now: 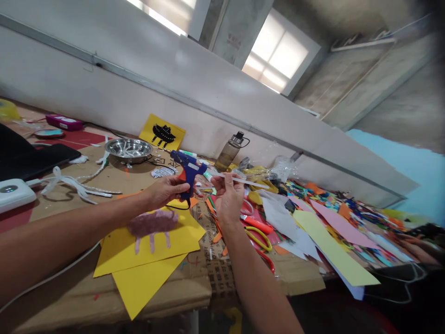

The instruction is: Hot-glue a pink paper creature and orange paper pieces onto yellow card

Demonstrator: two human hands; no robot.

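Observation:
My left hand (170, 189) is wrapped round the handle of a blue glue gun (190, 170), whose nozzle points to the upper left. To its right, my right hand (228, 192) pinches a thin translucent white stick (248, 182), with one end near the rear of the gun. Below my left hand lie yellow sheets (146, 283); the upper one bears a mauve shape (153, 222) with thin strips hanging from it.
A metal bowl (128, 149) of white sticks, a yellow card (177, 134) with a black shape and a bottle (229, 152) stand behind. Scissors (259, 237), paper sheets (333, 246) and coloured scraps lie right. A white power strip (15, 195) is left. Another person's hand shows far right.

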